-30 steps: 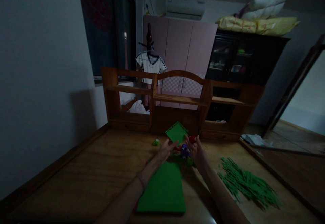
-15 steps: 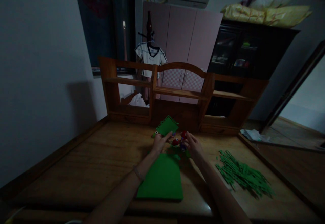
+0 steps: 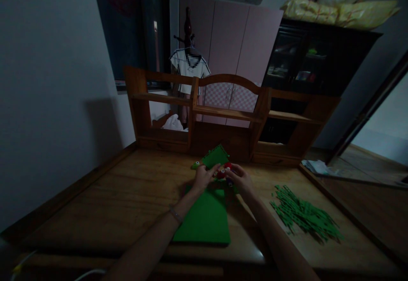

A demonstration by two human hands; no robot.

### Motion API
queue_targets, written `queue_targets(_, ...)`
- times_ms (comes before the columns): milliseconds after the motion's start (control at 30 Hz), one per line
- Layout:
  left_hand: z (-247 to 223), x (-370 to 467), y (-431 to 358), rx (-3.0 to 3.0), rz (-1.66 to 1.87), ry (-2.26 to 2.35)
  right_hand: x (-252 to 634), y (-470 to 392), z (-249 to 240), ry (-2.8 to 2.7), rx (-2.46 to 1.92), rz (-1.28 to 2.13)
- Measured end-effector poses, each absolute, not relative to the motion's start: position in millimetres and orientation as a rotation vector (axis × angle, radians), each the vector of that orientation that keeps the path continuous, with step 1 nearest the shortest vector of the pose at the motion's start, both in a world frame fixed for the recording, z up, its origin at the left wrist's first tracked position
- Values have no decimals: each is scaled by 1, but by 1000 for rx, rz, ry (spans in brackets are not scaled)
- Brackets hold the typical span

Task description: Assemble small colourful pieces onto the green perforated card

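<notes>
Both of my hands meet over the desk around a small cluster of red, purple and green pieces. The fingertips of my right hand are closed on a small red piece. Beside it is another red piece with a white dot. My left hand has its thumb and fingers drawn together at the cluster; what they grip is hidden. Just behind that hand a green sheet with a notched edge stands tilted. A green piece with a white eye-like dot lies left of it. Below my hands lies a thick green board.
A loose pile of thin green strips lies on the desk at right. Along the back of the desk runs a wooden shelf unit. A white wall borders the left side. The room is dim.
The notched green sheet has shifted right and turned slightly. My left hand has moved a little right, and my right fingers have come further over the red pieces. The view has tilted slightly.
</notes>
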State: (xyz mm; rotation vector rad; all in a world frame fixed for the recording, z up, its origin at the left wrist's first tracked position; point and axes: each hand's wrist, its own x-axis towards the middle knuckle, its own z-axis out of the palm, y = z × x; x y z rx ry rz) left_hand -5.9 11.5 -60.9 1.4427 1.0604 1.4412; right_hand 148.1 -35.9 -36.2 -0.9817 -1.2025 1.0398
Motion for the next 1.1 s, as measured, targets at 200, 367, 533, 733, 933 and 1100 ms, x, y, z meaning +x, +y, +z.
queue_targets(200,-59,-4,8,1538,1430,1110,147,-36,-35,-1218,-972,1058)
queue_targets(367,-60,-3,7,1642,1447,1131,147,-34,-37,-1235,-969,1050)
queue_targets(533,-63,-2,6,1643,1453,1041,149,-36,-34,-1228,-997,1042)
queue_targets(733,-62,-1,6,1620,1463,1021,149,-37,-34,-1230,-983,1017)
queue_targets(933,-63,-3,8,1655,1483,1043,148,-34,-37,-1187,-989,1011)
queue_targets(1100,-68,-2,12,1653,1480,1033,149,-35,-37,-1185,-980,1015)
